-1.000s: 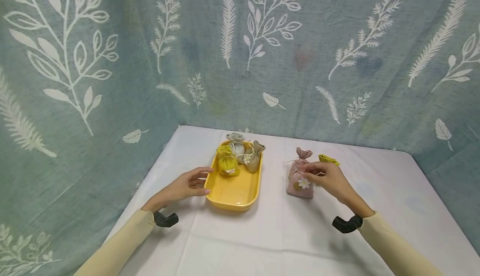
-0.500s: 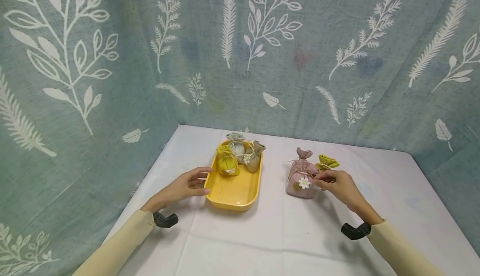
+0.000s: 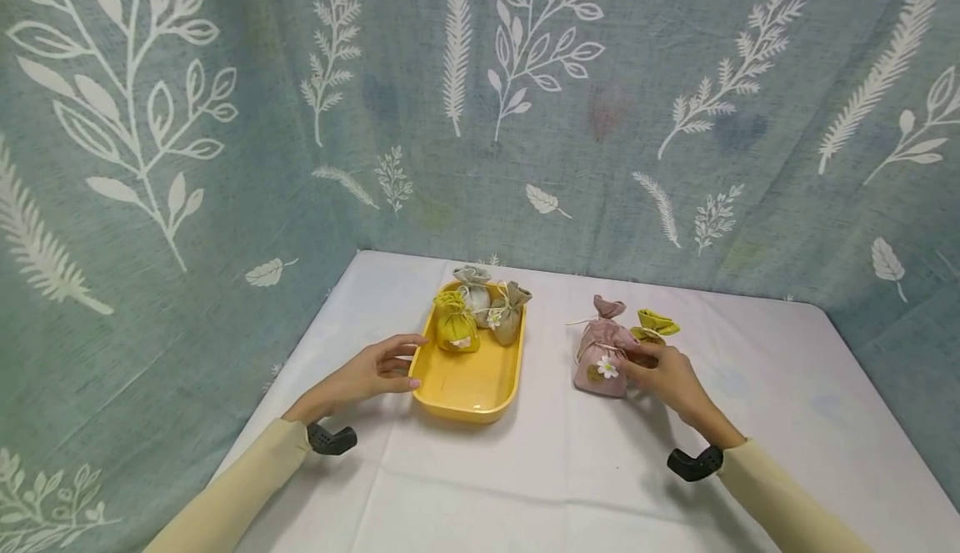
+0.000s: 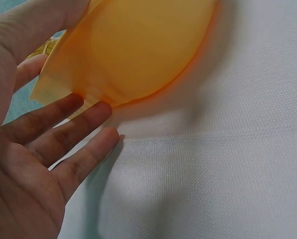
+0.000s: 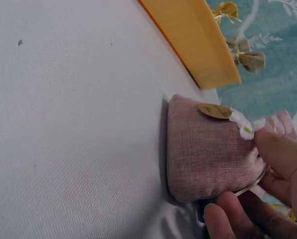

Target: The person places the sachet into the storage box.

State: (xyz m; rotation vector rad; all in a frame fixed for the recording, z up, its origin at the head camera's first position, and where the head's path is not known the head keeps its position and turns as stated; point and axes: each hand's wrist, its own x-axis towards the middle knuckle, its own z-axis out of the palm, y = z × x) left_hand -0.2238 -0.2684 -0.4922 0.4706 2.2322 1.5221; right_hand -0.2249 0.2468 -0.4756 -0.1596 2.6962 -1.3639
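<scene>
My left hand [image 3: 378, 369] lies at the left wall of a yellow tray [image 3: 468, 403], with loosely extended fingers; in the left wrist view fingertips touch or nearly touch the tray [image 4: 153, 55]. Toward the right, my right hand [image 3: 667, 378] pinches the gathered neck of a pink drawstring pouch [image 3: 592, 378] between thumb and fingers. A white flower [image 5: 245, 130] and brown tag [image 5: 214, 110] decorate that pouch, which stands upright on the table. Right behind it shows the top of another pink pouch [image 3: 609, 307]. A yellow-green pouch [image 3: 656, 324] stands behind my fingers, partly hidden.
Inside the tray's far half stand a yellow-green pouch [image 3: 456, 329], a light grey pouch [image 3: 474, 299] and a taupe pouch [image 3: 507, 319]. A white cloth [image 3: 480, 486] covers the table. A leaf-patterned blue-green curtain [image 3: 570, 119] closes off the back and sides.
My right hand drew back right from the pink pouch's neck, uncovering the yellow-green pouch, then came back left onto the neck. The left hand and tray stay put.
</scene>
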